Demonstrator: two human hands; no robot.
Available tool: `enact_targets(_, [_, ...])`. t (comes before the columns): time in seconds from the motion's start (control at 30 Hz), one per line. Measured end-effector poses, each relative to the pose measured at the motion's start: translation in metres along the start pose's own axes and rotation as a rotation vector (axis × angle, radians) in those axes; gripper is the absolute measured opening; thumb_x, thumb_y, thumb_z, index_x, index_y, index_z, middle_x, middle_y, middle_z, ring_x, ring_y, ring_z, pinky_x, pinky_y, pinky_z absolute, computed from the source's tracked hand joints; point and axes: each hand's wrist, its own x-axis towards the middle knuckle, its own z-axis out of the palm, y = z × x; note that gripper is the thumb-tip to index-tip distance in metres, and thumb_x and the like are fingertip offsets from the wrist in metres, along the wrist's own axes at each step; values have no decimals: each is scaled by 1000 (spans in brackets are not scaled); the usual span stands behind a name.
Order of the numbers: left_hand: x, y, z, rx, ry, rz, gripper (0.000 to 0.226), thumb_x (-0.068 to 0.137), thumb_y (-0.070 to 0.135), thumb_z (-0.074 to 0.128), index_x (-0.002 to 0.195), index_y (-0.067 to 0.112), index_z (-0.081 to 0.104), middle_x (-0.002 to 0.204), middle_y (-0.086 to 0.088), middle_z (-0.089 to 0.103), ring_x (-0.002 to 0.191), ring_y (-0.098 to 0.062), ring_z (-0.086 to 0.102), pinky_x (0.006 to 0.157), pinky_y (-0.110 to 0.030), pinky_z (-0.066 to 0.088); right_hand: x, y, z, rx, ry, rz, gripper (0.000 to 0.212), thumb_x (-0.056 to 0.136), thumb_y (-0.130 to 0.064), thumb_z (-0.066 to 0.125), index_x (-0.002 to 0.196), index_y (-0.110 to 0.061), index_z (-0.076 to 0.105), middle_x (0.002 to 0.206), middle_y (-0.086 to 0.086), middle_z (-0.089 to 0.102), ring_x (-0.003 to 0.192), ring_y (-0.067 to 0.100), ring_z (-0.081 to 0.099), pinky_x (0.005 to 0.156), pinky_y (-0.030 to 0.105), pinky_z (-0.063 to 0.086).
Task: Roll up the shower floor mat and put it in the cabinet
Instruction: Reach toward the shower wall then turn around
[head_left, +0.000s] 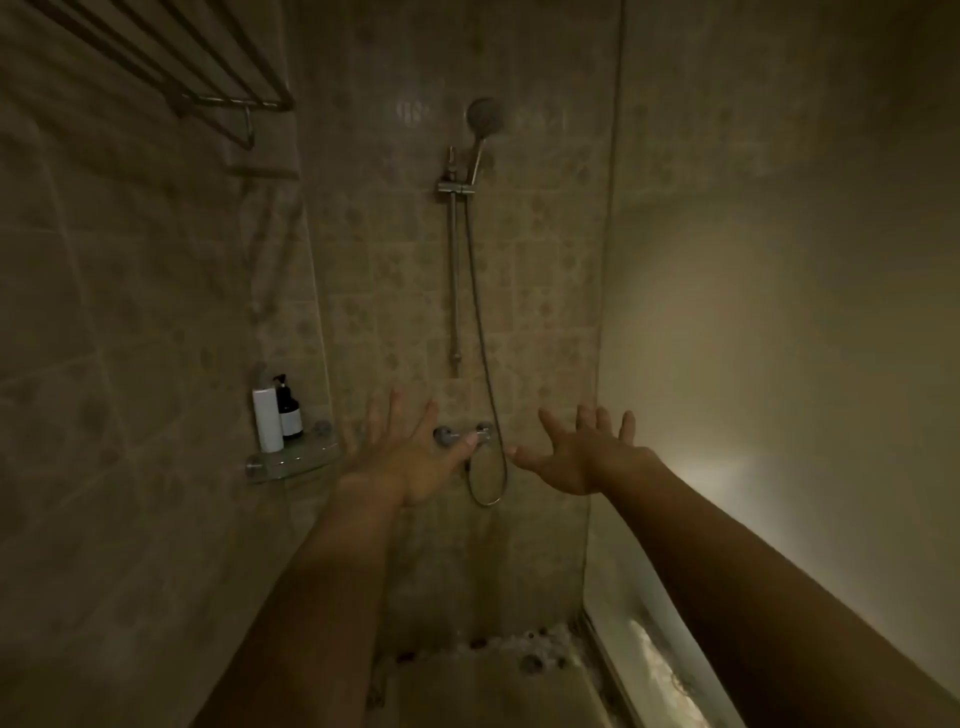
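Left hand, right hand spread, empty, raised; glass corner shelf holds white bottle, dark pump bottle.

I see beige wall tiles with a faint flower print, dim in low light. A white bottle stands beside a dark brown one, and the shower head and hose are silver-grey.

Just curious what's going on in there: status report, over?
Left hand and right hand open, empty, stretched toward the shower mixer. Floor mat flat on the shower floor, untouched. Nothing in the way.
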Motion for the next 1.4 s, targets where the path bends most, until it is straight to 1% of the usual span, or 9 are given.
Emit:
enact_targets(0.2, [78, 4, 41, 45, 59, 7, 109, 55, 96, -1, 149, 42, -9, 156, -1, -34, 139, -29, -36, 107, -60, -24, 74, 28, 18, -52, -10, -14, 113, 57, -98, 1, 153, -38, -8, 162, 20, -10, 147, 44, -13, 111, 66, -15])
enact_targets(0.3, [130, 9, 67, 17, 90, -14, 105, 58, 96, 7, 148, 45, -8, 155, 2, -35, 137, -27, -39, 110, -62, -21, 127, 46, 26, -85, -17, -25, 110, 60, -98, 3, 152, -40, -8, 163, 18, -10, 148, 43, -12, 111, 66, -15])
enact_targets(0.43, [215, 26, 97, 28, 72, -26, 112, 49, 101, 2, 146, 48, -14, 151, 4, -41, 135, -24, -42, 111, -64, -17, 212, 76, 27, -40, -55, -87, 106, 66, -97, 11, 153, -39, -6, 162, 19, -13, 147, 43, -16, 110, 65, -18])
enact_targets(0.6, [326, 48, 115, 68, 112, -133, 106, 54, 102, 3, 145, 50, -13, 146, 8, -44, 135, -22, -41, 108, -59, -26, 335, 110, 18, -42, -83, -180, 103, 71, -94, 17, 153, -37, -8, 160, 21, -19, 145, 44, -21, 112, 66, -17])
enact_targets(0.83, [426, 56, 123, 111, 152, -250, 106, 52, 101, -2, 145, 51, -12, 156, 2, -32, 141, -25, -34, 110, -61, -19, 462, 128, 20, -72, -87, -245, 102, 68, -95, 13, 151, -40, -11, 161, 18, -20, 145, 42, -22, 109, 63, -22])
enact_targets(1.03, [474, 35, 145, 115, 262, -332, 109, 50, 100, -1, 147, 50, -6, 161, -1, -21, 145, -28, -23, 113, -63, -14, 540, 111, 36, -88, -97, -321, 107, 64, -98, 11, 152, -39, -9, 161, 19, -19, 145, 44, -21, 108, 66, -20])
enact_targets(1.27, [517, -32, 149, 180, 260, -521, 111, 50, 98, -8, 148, 47, -7, 160, 0, -23, 145, -29, -23, 113, -63, -12, 625, 41, 70, -4, -66, -491, 113, 55, -99, 2, 152, -40, -5, 162, 18, -16, 146, 41, -21, 105, 66, -24])
enact_targets(1.33, [526, -49, 146, 181, 256, -583, 111, 48, 97, -7, 148, 47, -9, 160, 1, -23, 146, -28, -21, 114, -62, -12, 640, 16, 78, 9, -69, -550, 109, 60, -97, 4, 152, -40, -3, 162, 15, -17, 147, 41, -19, 107, 66, -22])
enact_targets(1.4, [533, -70, 138, 192, 234, -631, 104, 58, 95, -1, 148, 44, -11, 160, -2, -23, 145, -29, -23, 112, -61, -15, 652, -11, 87, 8, -37, -641, 95, 74, -90, 16, 153, -39, 4, 164, 15, -11, 148, 42, -12, 111, 69, -12])
